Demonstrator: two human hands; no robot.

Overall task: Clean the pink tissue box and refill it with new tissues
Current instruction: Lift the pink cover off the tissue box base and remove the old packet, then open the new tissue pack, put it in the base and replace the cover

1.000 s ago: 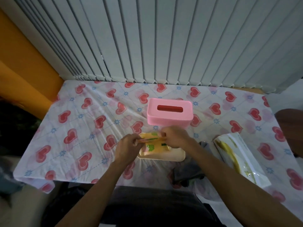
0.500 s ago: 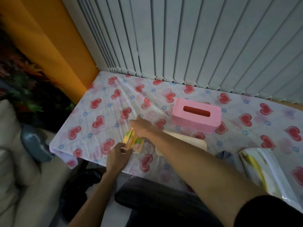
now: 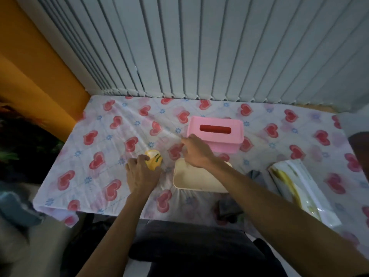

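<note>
The pink tissue box [image 3: 216, 134] stands on the heart-print table with its slot facing up. In front of it lies its cream base tray [image 3: 191, 181], apart from the box. My left hand [image 3: 140, 173] grips a crumpled yellow wrapper [image 3: 154, 161] on the cloth, left of the tray. My right hand [image 3: 196, 150] hovers at the pink box's near left corner, above the tray's far edge, fingers relaxed and holding nothing. A new tissue pack [image 3: 299, 186] in white and yellow wrap lies at the right.
A grey cloth [image 3: 256, 175] lies between the tray and the tissue pack. The table [image 3: 95, 136] backs onto vertical blinds [image 3: 199, 47], with an orange wall at the left. The near table edge [image 3: 99, 208] is close to my lap.
The yellow wrapper left the tray and went left with both hands. Now only my left hand holds it, crumpled on the cloth, while my right hand has moved right, toward the pink box.
</note>
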